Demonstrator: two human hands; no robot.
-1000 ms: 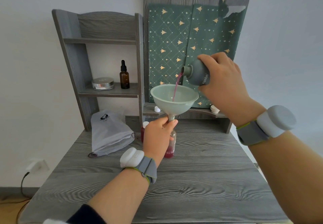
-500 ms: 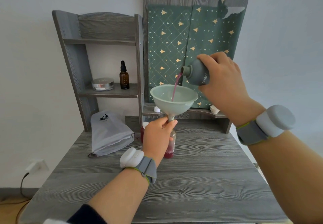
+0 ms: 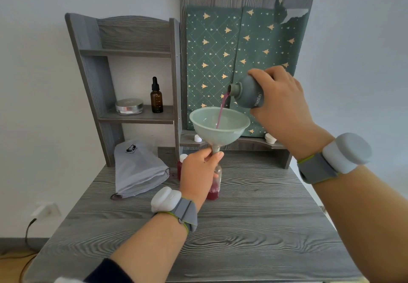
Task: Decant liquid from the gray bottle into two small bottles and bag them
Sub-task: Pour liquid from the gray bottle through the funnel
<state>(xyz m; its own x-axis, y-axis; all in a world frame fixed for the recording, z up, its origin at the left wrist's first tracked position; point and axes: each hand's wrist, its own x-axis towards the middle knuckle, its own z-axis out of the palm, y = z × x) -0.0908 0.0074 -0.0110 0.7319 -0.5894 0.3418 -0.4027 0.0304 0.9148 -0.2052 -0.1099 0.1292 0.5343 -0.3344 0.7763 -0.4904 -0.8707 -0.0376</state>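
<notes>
Well left of the funnel [image 3: 218, 123], a gray drawstring bag [image 3: 139, 167] lies on the desk [image 3: 242, 227]. Up and left of the funnel, a tin [image 3: 129, 106] and a brown dropper bottle [image 3: 156, 97] stand on a shelf [image 3: 141, 117]. Just below-left of the funnel, a capped small bottle [image 3: 180, 165] of red liquid stands partly hidden behind the left hand [image 3: 198, 172], whose fingers pinch the funnel's stem. Directly beneath the funnel stands an open small bottle [image 3: 215, 185] with red liquid at its bottom. Above-right of the funnel, the right hand [image 3: 280, 101] grips the tilted gray bottle [image 3: 249, 93], from which a pink stream [image 3: 221, 112] falls into the funnel's bowl.
</notes>
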